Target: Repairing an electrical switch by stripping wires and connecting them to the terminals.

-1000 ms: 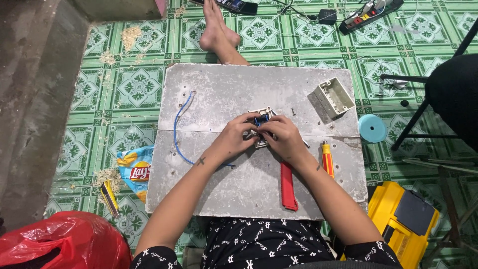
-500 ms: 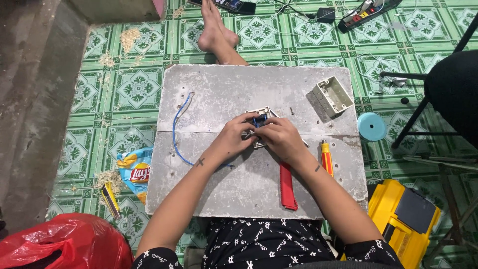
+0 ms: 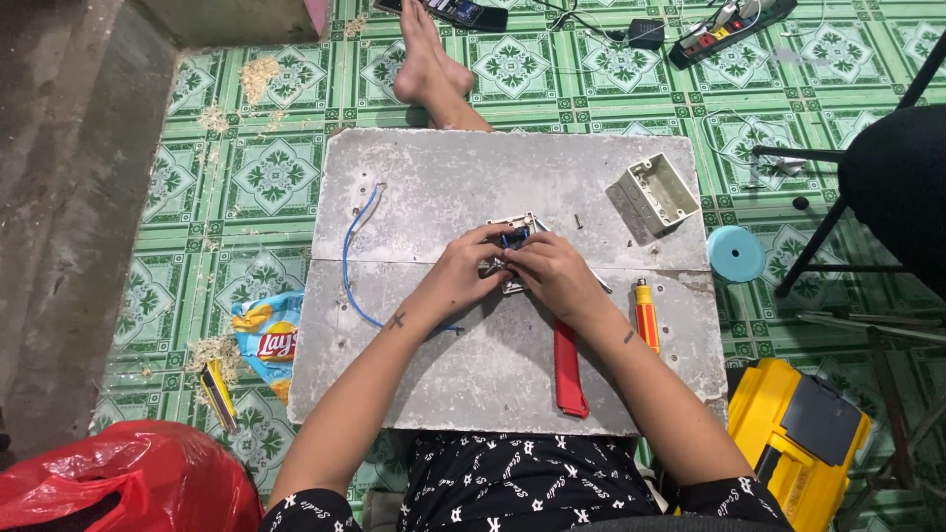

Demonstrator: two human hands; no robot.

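Observation:
Both my hands meet at the middle of a grey board [image 3: 424, 187] that lies across my lap. My left hand [image 3: 463, 276] and my right hand [image 3: 552, 276] are closed together on a small white electrical switch part [image 3: 514, 234] with blue wire ends showing at its top. A thin blue wire [image 3: 347, 261] curves away from it across the board's left side. A red-handled tool [image 3: 569, 369] lies on the board under my right wrist. Beside my right forearm rests an orange and yellow screwdriver [image 3: 645, 315].
A white empty wall box [image 3: 658, 192] sits at the board's far right. A small screw [image 3: 578, 222] lies near it. On the green tiled floor are a blue disc [image 3: 735, 254], a yellow toolbox [image 3: 798, 438], a crisp bag [image 3: 268, 335], a red plastic bag [image 3: 128, 483] and a power strip [image 3: 719, 18]. My bare foot [image 3: 426, 59] shows beyond the board.
My fingers have shifted slightly on the switch part; both hands stay at the same place on the board. Nothing else has moved.

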